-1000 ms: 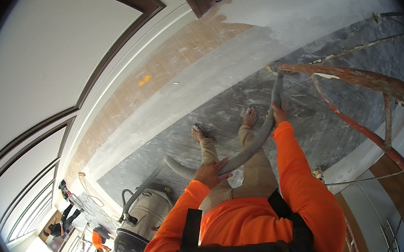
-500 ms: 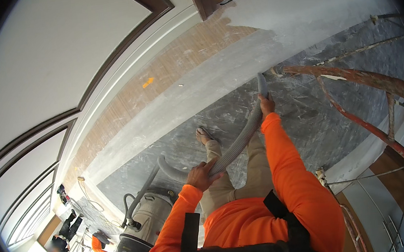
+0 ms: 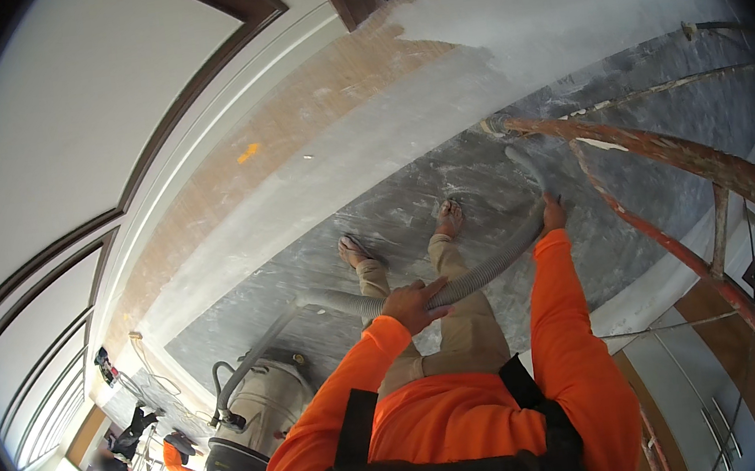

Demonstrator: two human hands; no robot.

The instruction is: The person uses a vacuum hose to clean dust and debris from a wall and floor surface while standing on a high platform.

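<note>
I'm in an interior under renovation, active work site. Grey floor (image 3: 398, 215) is streaked and dusty; the brown strip (image 3: 207, 193) along its edge is only partly coated grey. Paint-worn red metal frame (image 3: 663, 150) stands to my right, canister vacuum (image 3: 266, 399) with ribbed hose (image 3: 500, 259) on site. Other workers (image 3: 175, 454) farther back. White wall panels (image 3: 97, 109) with dark trim: finished fit-out, exact building type unclear.

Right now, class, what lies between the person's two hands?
In the head view, a grey ribbed hose spans from the left hand to the right hand.
</note>
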